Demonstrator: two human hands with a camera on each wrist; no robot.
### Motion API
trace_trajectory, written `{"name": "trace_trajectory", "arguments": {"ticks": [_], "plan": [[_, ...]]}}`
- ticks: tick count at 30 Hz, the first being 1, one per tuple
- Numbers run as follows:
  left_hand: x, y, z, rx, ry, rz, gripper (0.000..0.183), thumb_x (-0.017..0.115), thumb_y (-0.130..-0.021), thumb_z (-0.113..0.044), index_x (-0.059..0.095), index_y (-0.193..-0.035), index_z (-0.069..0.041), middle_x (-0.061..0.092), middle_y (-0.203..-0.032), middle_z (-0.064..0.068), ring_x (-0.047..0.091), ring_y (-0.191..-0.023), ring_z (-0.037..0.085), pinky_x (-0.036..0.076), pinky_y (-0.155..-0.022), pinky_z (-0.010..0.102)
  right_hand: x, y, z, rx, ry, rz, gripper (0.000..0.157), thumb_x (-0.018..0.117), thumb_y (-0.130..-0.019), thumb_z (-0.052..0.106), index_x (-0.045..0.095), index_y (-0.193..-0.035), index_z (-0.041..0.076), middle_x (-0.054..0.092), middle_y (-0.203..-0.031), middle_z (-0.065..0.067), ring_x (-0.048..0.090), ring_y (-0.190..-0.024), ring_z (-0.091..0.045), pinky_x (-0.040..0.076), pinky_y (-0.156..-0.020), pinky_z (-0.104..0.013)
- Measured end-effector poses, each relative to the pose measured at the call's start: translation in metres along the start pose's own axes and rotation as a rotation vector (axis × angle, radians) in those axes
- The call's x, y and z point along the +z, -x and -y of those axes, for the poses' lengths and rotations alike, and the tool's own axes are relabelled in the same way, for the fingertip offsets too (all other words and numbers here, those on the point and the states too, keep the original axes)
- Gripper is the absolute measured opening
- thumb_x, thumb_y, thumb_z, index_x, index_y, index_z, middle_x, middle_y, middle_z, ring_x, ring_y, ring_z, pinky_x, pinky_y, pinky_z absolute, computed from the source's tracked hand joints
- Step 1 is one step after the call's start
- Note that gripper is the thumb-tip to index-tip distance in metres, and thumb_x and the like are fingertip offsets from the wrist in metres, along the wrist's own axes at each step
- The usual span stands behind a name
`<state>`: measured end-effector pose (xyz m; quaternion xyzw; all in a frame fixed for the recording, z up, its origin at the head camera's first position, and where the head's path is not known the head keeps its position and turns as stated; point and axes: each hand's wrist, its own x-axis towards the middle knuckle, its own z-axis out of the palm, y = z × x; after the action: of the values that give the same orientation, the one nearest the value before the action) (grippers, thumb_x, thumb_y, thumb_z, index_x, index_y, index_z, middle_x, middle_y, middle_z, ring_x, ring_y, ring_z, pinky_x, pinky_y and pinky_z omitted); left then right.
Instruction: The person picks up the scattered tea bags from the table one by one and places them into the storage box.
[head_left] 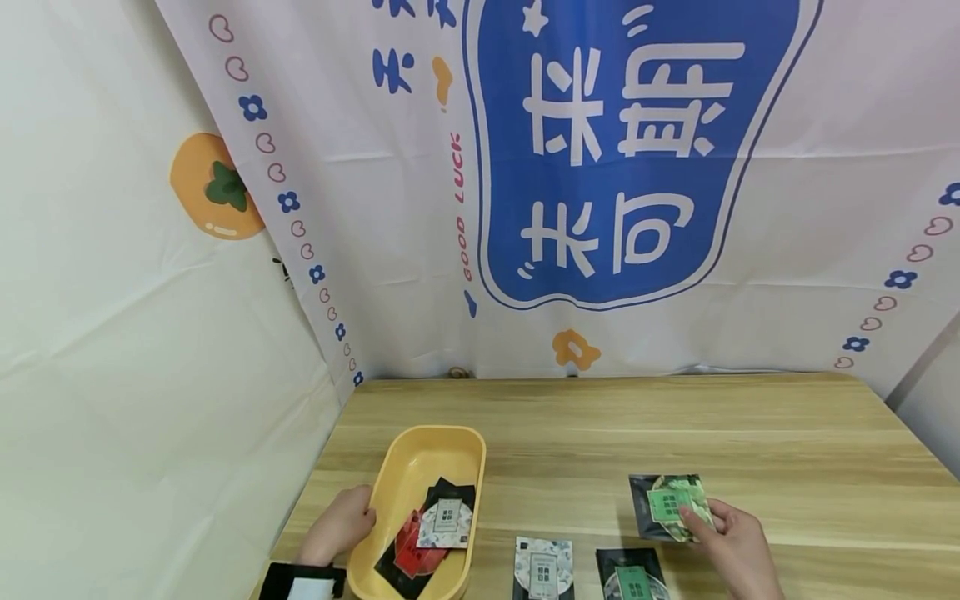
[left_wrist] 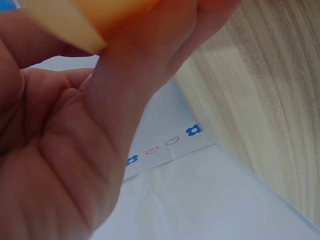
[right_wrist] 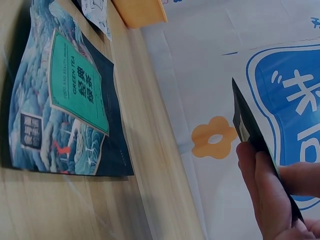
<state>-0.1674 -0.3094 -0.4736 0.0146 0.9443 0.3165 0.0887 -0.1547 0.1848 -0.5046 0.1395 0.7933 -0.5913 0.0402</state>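
My left hand [head_left: 343, 527] grips the left rim of a yellow plastic basin [head_left: 423, 450], thumb and fingers around its edge in the left wrist view. Inside it lie a white-and-black packet [head_left: 447, 518] and a red-and-black packet [head_left: 411, 550], overlapping. Over the table, my right hand [head_left: 735, 546] pinches a green-and-black packet [head_left: 666, 505] between thumb and fingers; the right wrist view shows this packet [right_wrist: 250, 117] edge-on. Below and left of that hand lies a tea packet with a green label [right_wrist: 77, 82] reading "GREEN TEA". Beside it is a white packet [head_left: 543, 567].
The wooden table [head_left: 570, 458] ends at a white cloth backdrop [head_left: 810, 250] with a large blue printed sign. White cloth [head_left: 150, 375] also hangs along the left side. A dark strap with a pale device [head_left: 307, 583] sits on the left wrist.
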Motion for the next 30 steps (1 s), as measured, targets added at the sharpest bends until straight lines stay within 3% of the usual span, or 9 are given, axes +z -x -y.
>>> {"name": "trace_trajectory", "arguments": {"ticks": [6,11,18,30], "plan": [[0.000,0.000,0.000,0.000,0.008,0.011,0.015,0.048,-0.084,0.008,0.060,-0.082,0.000,0.057,-0.063,0.006,0.054,-0.055,0.017,0.049,-0.052,0.032,0.003,0.001,0.001,-0.002,0.019,0.015,0.050,0.059,-0.093,0.017,0.047,-0.125,-0.019,0.074,-0.093,-0.018,0.071,-0.072,-0.018,0.057,-0.064,-0.028],[0.000,0.000,0.000,-0.011,0.020,0.014,0.015,0.047,-0.084,0.008,0.060,-0.083,0.000,0.057,-0.063,0.006,0.055,-0.055,0.018,0.049,-0.052,0.032,0.008,0.001,0.001,-0.016,-0.009,0.025,0.048,0.059,-0.092,0.014,0.047,-0.125,-0.020,0.073,-0.097,-0.021,0.069,-0.072,-0.013,0.058,-0.065,-0.030],[0.002,-0.003,0.002,-0.003,-0.041,-0.029,0.013,0.049,-0.083,0.008,0.057,-0.077,-0.001,0.050,-0.058,0.002,0.050,-0.050,0.015,0.045,-0.046,0.030,0.013,0.003,0.002,-0.053,-0.027,0.041,0.045,0.058,-0.092,0.010,0.048,-0.123,-0.020,0.072,-0.098,-0.024,0.070,-0.074,-0.014,0.059,-0.065,-0.034],[0.001,-0.001,0.001,0.005,-0.045,-0.026,0.013,0.049,-0.082,0.008,0.056,-0.075,-0.001,0.049,-0.058,0.002,0.049,-0.050,0.015,0.043,-0.047,0.030,0.020,0.005,0.006,-0.067,-0.016,0.046,0.048,0.061,-0.092,0.014,0.048,-0.124,-0.019,0.071,-0.101,-0.025,0.071,-0.077,-0.020,0.059,-0.067,-0.037]]}}
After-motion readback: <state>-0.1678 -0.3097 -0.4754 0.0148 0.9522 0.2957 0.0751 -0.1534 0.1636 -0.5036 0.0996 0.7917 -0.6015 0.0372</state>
